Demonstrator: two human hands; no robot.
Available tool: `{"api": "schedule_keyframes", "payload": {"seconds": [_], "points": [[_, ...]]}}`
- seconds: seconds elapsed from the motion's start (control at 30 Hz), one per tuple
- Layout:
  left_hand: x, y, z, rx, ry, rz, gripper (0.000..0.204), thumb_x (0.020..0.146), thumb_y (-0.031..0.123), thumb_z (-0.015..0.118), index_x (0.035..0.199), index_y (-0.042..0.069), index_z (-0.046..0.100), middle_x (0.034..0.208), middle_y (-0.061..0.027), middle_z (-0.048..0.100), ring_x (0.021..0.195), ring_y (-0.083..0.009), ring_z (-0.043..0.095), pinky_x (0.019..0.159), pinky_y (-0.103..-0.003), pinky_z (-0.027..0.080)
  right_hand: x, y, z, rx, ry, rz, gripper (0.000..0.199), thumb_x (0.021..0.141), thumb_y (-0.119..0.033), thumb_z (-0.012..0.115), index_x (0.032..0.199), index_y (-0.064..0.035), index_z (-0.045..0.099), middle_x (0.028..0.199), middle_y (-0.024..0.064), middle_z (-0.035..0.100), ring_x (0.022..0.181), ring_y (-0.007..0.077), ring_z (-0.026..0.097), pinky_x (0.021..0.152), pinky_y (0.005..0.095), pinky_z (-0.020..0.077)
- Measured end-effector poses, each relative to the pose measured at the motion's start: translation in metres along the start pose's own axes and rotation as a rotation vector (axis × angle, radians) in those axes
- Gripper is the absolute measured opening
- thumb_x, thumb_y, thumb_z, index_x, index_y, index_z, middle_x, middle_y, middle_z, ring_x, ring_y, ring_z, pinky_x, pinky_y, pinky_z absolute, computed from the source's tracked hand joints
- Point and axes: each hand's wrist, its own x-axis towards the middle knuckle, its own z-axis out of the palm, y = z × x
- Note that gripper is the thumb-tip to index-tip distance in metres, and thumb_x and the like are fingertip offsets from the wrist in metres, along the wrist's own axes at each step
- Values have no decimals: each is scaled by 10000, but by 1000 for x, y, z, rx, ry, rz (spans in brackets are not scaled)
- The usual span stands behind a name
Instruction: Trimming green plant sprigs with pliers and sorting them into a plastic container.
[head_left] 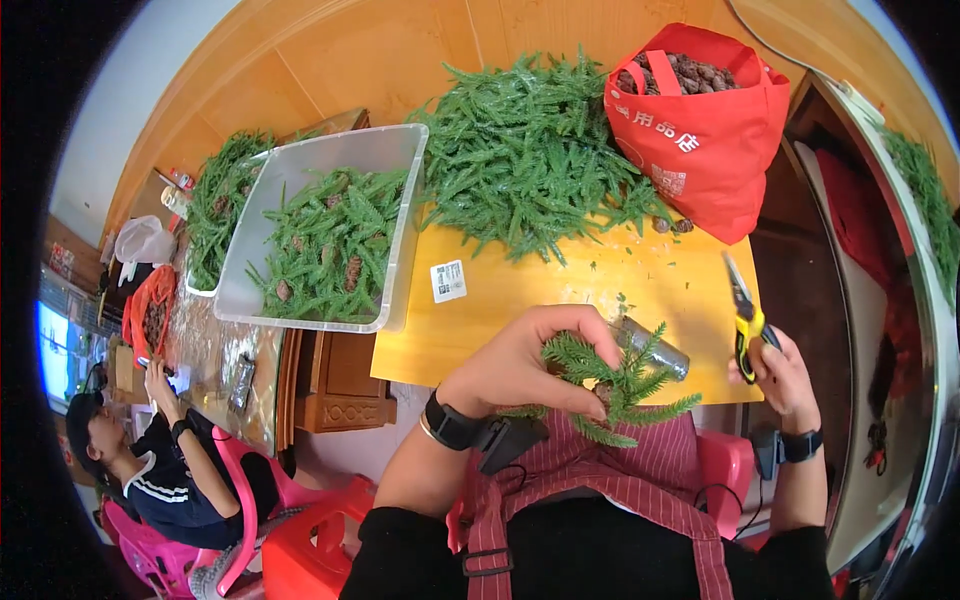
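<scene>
My left hand [535,362] is closed round a green artificial pine sprig [640,385], thumb and fingers pinching its middle above my lap. Its needled twigs fan out to the right of my fingers. A dark, see-through cup [660,352] lies on the table's front edge, partly hidden by the sprig. At the right, my right hand [785,378] grips yellow-and-black snips [746,325] by the handles, their narrow metal tip pointing up and away from me. The snips are apart from the sprig.
A heap of pine sprigs [530,150] covers the back of the yellow table [500,300]. Beside it stands a red bag [700,150] of pine cones. Left, a clear plastic bin [400,270] holds sprigs with cones. Another person [180,470] sits at the far left.
</scene>
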Motion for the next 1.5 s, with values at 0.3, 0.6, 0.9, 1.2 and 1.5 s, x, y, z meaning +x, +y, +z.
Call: {"api": "schedule_keyframes", "payload": {"seconds": [0.3, 0.6, 0.9, 1.2, 1.5], "points": [[9, -10, -2, -210, -162, 48, 340, 585, 35, 767, 839, 50, 542, 800, -48, 547, 794, -170, 542, 723, -297, 425, -4, -49, 42, -609, -390, -416, 310, 671, -305, 690, 668, -13, 584, 670, 85, 601, 760, 273, 599, 779, 371, 456], [10, -8, 4, -215, -162, 37, 342, 564, 70, 785, 789, 45, 529, 717, -53, 517, 701, -163, 493, 659, -293, 402, 1, -60, 55, -778, -449, -593, 283, 658, -286, 700, 653, -31, 578, 737, 99, 612, 876, 326, 573, 788, 384, 443], [11, -12, 6, -251, -224, 0, 368, 561, 49, 783, 815, 36, 517, 715, -50, 516, 692, -157, 477, 633, -279, 372, 7, -55, 58, -771, -424, -637, 369, 617, -314, 737, 571, -41, 493, 672, 84, 587, 858, 314, 577, 703, 365, 443], [11, -14, 3, -296, -278, -35, 370, 569, 63, 786, 812, 31, 509, 732, -50, 509, 696, -156, 480, 628, -285, 376, 13, -52, 51, -781, -437, -674, 359, 623, -341, 741, 603, -48, 533, 634, 48, 576, 772, 280, 584, 669, 348, 453], [8, 7, -2, 66, -98, 12, 340, 582, 18, 759, 852, 55, 556, 842, -8, 556, 814, -105, 525, 735, -243, 408, 9, -54, 47, -924, -341, -717, 394, 657, -340, 716, 592, -31, 481, 522, 57, 451, 641, 287, 543, 629, 348, 449]]}}
